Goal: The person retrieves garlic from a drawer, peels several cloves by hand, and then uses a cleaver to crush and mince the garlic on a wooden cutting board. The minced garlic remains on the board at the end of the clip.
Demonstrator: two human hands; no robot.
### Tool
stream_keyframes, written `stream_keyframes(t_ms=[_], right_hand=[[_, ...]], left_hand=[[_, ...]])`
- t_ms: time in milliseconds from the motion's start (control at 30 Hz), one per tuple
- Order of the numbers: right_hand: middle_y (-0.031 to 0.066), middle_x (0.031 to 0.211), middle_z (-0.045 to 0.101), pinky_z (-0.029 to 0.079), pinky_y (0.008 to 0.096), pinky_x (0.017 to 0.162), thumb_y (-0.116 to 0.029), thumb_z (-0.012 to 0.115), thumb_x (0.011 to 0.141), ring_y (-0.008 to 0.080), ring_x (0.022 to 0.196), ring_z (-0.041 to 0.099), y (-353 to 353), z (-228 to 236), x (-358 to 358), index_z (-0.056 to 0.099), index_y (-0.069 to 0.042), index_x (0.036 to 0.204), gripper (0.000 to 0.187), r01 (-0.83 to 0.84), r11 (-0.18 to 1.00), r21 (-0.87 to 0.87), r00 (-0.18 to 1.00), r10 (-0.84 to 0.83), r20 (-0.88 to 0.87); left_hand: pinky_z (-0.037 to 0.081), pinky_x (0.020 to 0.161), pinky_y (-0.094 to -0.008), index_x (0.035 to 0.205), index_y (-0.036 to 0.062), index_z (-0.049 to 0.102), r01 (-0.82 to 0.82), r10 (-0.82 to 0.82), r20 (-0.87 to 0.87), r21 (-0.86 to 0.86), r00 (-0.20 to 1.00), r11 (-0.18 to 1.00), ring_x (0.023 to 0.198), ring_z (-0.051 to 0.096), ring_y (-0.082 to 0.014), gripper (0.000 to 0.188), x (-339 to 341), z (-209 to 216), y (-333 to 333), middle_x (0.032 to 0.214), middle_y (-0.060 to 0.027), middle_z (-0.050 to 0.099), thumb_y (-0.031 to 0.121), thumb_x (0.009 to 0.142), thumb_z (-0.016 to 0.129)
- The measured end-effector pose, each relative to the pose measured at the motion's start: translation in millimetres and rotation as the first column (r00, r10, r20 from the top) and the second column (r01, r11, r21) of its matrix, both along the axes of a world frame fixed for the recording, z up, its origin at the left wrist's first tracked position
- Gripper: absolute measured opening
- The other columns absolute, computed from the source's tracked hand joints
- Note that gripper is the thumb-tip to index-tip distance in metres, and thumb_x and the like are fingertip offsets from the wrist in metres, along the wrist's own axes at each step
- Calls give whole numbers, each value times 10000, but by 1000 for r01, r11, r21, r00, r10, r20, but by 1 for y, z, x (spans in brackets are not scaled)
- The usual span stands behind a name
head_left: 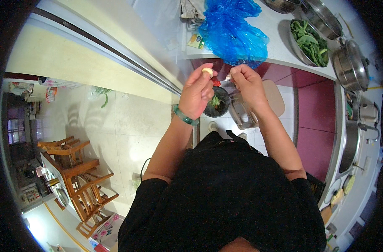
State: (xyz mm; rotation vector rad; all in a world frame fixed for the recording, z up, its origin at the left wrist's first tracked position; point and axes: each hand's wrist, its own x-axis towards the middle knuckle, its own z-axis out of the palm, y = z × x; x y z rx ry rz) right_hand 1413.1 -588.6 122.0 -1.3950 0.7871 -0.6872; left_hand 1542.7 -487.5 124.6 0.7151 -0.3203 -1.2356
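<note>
A pale, smooth garlic clove point(208, 72) is pinched between the thumb and fingertips of my left hand point(195, 93), which has a green bangle at its wrist. Just to its right, my right hand point(249, 87) is closed in a pinch on a small whitish scrap point(228, 77), possibly peel. My two hands are apart, held up in front of the counter edge. Below and between them, a dark round bin point(225, 111) on the floor contains green scraps. A crumpled blue plastic bag point(234, 35) lies on the counter just beyond my hands.
On the white counter point(279, 50) stand a metal bowl of leafy greens point(310, 44) and a lidded steel pot point(351, 67). Maroon cabinets point(315, 107) run beneath. A brown stool point(244, 117) is near my feet. A sliding-door frame point(128, 54) rises at left, with wooden chairs point(88, 193) beyond.
</note>
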Motion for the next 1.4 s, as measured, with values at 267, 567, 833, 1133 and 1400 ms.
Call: stream_keyframes(t_ms=[267,567,833,1133,1400], right_hand=[[-48,771,504,360,186,611,-150,556,868,26,706,430,6,8,0,544,-36,812,127,-128,983,-130,991,122,-53],[151,718,520,423,392,586,-213,550,832,329,660,534,15,21,4,512,-19,782,204,-193,746,-637,971,52,-233],[131,686,489,403,365,571,-212,485,881,282,635,506,16,30,-1,490,-17,761,229,-264,744,-614,962,157,-222],[-30,659,450,295,194,509,-291,407,940,43,571,359,16,13,3,463,-84,729,301,-346,935,-72,931,352,97],[-26,665,461,309,200,509,-290,399,944,45,571,366,17,10,2,463,-87,735,298,-349,937,-2,935,348,66]], left_hand=[[278,475,-189,1109,92,528,64,-77,-179,-76,981,995,517,344,-37,237,3,-16,0,806,17,537,183,891,522],[289,466,-174,1025,60,569,1,-4,86,37,996,999,520,373,-31,173,-9,-7,0,764,-6,543,130,868,549],[293,477,-169,990,52,570,27,-42,288,58,957,998,544,391,-45,139,-6,3,6,703,-21,529,109,865,548],[292,481,-183,1017,51,533,117,-118,7,-167,993,979,523,392,-62,155,-7,-4,5,703,-40,536,142,908,474],[298,488,-183,1090,50,526,154,-160,-45,-106,986,982,519,365,-54,213,-7,-8,8,719,-23,500,153,916,460]])
